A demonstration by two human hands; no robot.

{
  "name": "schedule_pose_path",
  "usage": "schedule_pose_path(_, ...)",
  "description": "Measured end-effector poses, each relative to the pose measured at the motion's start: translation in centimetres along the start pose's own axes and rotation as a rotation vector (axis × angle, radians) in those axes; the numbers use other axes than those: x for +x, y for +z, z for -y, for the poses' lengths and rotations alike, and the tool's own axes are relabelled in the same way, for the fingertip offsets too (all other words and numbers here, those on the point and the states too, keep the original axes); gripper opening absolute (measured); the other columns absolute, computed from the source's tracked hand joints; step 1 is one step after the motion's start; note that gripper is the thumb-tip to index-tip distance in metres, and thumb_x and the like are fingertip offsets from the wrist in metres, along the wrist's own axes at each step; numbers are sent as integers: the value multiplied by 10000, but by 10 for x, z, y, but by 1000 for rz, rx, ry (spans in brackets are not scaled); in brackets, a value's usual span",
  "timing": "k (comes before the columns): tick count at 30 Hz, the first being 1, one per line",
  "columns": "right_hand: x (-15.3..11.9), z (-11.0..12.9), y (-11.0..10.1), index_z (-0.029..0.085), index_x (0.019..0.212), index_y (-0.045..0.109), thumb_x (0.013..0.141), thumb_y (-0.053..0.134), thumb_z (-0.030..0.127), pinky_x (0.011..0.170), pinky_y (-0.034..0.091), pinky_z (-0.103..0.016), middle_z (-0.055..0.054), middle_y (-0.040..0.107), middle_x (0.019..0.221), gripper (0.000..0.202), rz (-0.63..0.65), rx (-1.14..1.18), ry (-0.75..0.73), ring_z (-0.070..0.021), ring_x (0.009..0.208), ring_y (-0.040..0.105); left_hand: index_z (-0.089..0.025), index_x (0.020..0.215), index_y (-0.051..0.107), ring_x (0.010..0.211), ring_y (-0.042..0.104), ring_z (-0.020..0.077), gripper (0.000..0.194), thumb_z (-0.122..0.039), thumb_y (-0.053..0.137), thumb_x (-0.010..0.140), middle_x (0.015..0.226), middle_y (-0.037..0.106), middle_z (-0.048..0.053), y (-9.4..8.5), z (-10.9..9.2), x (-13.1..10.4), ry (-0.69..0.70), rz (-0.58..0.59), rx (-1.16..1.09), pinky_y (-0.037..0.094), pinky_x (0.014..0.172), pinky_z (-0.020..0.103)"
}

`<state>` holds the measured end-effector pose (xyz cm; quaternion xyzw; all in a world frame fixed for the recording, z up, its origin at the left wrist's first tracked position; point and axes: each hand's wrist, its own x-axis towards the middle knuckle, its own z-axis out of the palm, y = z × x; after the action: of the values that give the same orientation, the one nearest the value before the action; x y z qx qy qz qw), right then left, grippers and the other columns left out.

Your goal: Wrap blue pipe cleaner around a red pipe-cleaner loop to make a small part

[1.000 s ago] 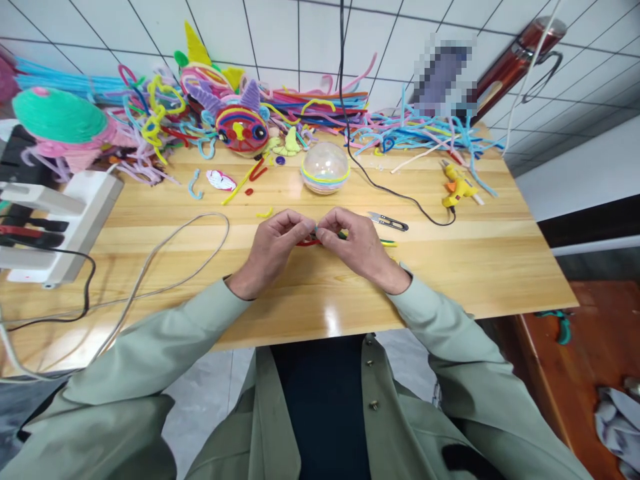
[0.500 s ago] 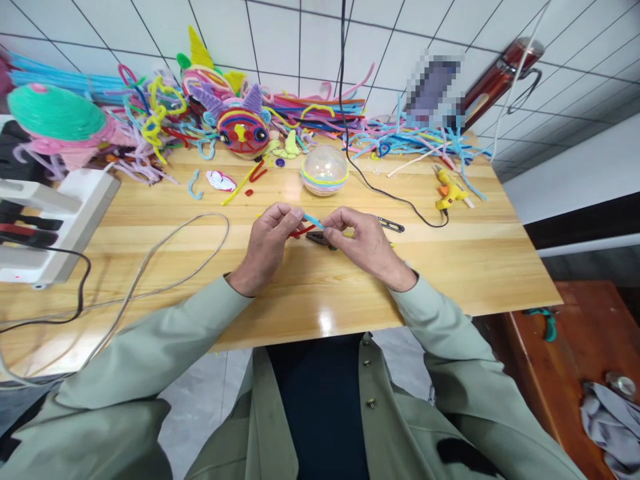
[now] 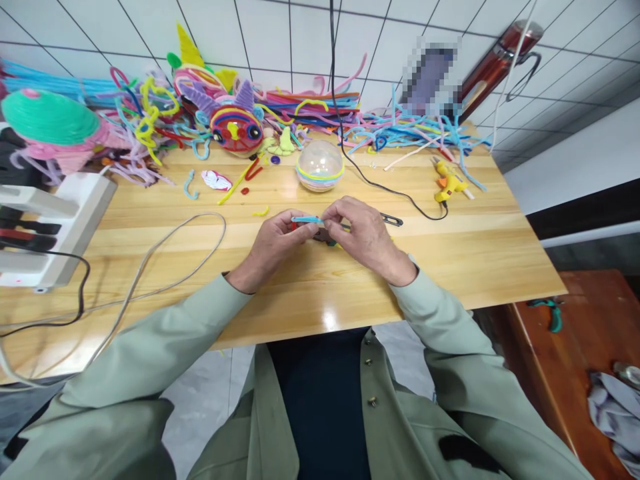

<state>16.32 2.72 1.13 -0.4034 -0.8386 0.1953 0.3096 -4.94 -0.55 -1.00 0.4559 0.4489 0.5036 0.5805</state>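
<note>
Between my two hands is a short blue pipe cleaner (image 3: pixel 306 219). My left hand (image 3: pixel 275 243) pinches its left part, and my right hand (image 3: pixel 363 233) grips its right end between thumb and fingers. A bit of red shows by the left fingertips. On the table under my hands lies a pair of pliers (image 3: pixel 323 235), partly hidden by the fingers. Just beyond stands a clear plastic ball (image 3: pixel 321 163) with yellow, blue and pink bands around its lower half.
A yellow glue gun (image 3: pixel 449 183) lies at the right with its black cord. Pipe cleaners (image 3: pixel 415 137) and a finished red-faced figure (image 3: pixel 237 130) line the wall. A white power strip (image 3: pixel 75 220) and a loose cable (image 3: pixel 137 280) are at the left.
The blue pipe cleaner has turned from slanting to nearly level. My left thumb has shifted right along it, and the view has shifted slightly.
</note>
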Motion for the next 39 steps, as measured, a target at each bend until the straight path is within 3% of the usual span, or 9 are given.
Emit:
schedule_pose_path(5,0,-6,1,256,1041,766,1063,603,158,901,466,-422,-78,789,1027,191,29,-97,-76,-274,1001,679,-220,823,817,660,581,154,389,-539,1033,766,731,723,1,-1,1,0,-7,-23,36,455,637,299)
schedule_pose_path(7,0,-8,2,261,1052,772,1101,587,189,940,471,-448,-88,784,1039,204,19,-139,-106,-292,1031,676,-221,765,800,663,579,162,356,-512,1002,804,699,698,3,-1,2,-1,20,-26,49,469,660,316)
schedule_pose_path(14,4,-10,-1,298,1080,774,1160,569,314,1152,462,-568,-95,799,1186,220,-100,-135,-152,-338,1196,671,-236,841,857,774,711,200,265,-453,1003,794,873,824,47,2,-7,-5,-90,49,-72,511,694,328)
schedule_pose_path(19,8,-8,-10,318,1073,786,1176,573,395,1252,432,-614,-87,812,1219,249,-114,-68,-181,-336,1231,693,-234,839,850,759,663,184,280,-451,1019,787,885,824,58,7,-17,-7,-114,110,-117,492,673,315)
schedule_pose_path(29,25,-19,-31,301,1166,812,1196,620,376,1132,516,-530,-86,846,1226,209,-229,-57,-459,-283,1211,749,-192,834,828,692,611,121,258,-349,1009,739,765,737,-5,25,-47,-3,-86,120,-176,504,695,262)
schedule_pose_path(35,29,-25,-33,303,1195,813,1181,673,339,1073,575,-473,-60,867,1194,145,-270,40,-485,-251,1159,791,-205,856,823,655,652,133,296,-365,1047,747,699,730,-22,28,-50,7,-67,167,-131,547,692,269)
schedule_pose_path(39,25,-24,-33,299,1202,815,1154,726,341,1083,611,-479,-58,881,1184,110,-283,138,-404,-256,1154,813,-207,888,835,660,668,143,376,-454,1082,750,706,742,-16,27,-45,12,-81,181,-124,549,678,276)
